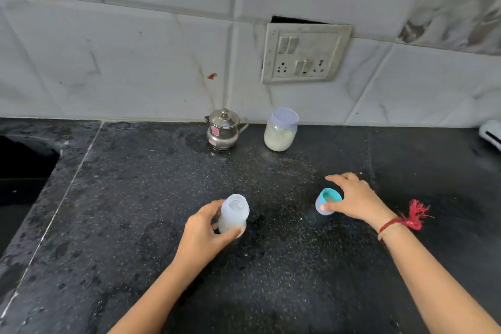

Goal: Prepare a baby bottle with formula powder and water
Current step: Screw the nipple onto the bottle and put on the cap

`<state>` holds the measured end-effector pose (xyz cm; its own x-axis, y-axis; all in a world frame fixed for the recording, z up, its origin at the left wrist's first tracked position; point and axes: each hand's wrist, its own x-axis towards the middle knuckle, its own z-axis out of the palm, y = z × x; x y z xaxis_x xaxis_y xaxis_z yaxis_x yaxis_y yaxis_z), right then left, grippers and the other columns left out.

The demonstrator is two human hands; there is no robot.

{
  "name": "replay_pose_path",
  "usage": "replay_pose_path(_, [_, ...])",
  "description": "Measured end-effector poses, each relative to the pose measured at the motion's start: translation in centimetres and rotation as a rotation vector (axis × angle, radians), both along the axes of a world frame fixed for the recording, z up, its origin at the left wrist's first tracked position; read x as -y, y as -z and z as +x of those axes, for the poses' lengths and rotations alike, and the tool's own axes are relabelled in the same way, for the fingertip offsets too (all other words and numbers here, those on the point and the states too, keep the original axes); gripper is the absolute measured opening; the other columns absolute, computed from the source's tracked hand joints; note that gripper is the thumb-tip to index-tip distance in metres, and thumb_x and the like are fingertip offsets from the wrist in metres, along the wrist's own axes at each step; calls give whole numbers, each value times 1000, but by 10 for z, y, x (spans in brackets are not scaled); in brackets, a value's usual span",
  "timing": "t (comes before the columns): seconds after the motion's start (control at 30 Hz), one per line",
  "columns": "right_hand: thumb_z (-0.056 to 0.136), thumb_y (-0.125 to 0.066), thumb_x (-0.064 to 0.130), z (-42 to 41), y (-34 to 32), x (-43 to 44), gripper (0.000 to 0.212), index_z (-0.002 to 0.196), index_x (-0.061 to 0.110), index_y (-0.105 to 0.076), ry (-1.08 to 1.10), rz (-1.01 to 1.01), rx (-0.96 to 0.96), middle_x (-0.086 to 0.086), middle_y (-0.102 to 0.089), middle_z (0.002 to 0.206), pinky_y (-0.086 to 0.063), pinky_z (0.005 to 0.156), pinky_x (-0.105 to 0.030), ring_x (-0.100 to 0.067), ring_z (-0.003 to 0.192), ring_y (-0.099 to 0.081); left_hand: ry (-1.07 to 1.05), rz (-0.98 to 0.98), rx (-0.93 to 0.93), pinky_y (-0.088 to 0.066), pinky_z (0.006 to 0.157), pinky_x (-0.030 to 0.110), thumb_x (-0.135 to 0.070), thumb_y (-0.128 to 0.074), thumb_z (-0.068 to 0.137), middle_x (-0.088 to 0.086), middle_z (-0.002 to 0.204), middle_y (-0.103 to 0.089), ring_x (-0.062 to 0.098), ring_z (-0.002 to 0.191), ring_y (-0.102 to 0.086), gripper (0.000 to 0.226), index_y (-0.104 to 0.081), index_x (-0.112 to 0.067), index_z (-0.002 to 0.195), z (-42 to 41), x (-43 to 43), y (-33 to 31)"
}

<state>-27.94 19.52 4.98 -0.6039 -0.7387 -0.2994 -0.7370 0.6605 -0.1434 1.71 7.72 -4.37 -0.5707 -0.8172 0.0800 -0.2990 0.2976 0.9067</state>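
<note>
The open bottle (233,213) is being gripped by the left hand (202,236), the cap (328,200) by the right hand (355,199); a tilt could be spilling it.

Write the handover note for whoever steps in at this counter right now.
Left hand: gripping the open baby bottle upright on the black counter.
Right hand: holding the teal bottle cap, off the bottle, low over the counter.
At the wall: steel pot, lid on; powder jar, lid on.
Done: bottle uncapped. Its contents cannot be judged.
Left: add powder and water, cap the bottle, mix.
</note>
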Motion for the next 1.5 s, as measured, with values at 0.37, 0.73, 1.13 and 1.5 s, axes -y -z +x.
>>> replay_pose_path(0.37, [80,-70,23,5,-6,-2,58,133,21,-48,-49,-24,20,-6,-56,132,-45,96,-36,-24,112,-57,-18,-8,21,-53,90,26,-23,-82,72,-6,113,-64,9,103,-59,54,-60,-20,121,0,-1,-4])
replay_pose_path(0.73, [78,-69,29,-3,-5,7,41,116,18,-58,-84,-36,-51,-5,-61,117,-49,83,-31,-18,96,-57,-23,26,-12,-51,89,22,-21,-82,72,-9,112,-61,7,105,-58,53,-60,-20,121,-2,-1,-3])
replay_pose_path(1.13, [76,-68,39,-1,-53,3,38,109,21,-59,-55,-63,-132,-1,-64,109,-46,72,-29,-18,89,-58,-25,25,-24,-51,87,18,-20,-82,72,-10,111,-61,6,105,-57,51,-61,-19,119,-2,-1,-3])
replay_pose_path(1.5, [72,-56,-2,100,-65,35,38,108,10,-59,15,-939,1453,-6,-59,113,-54,89,-30,-19,98,-62,-21,6,15,-54,90,25,-30,-82,72,-11,117,-62,3,107,-57,57,-59,-22,124,0,0,-3])
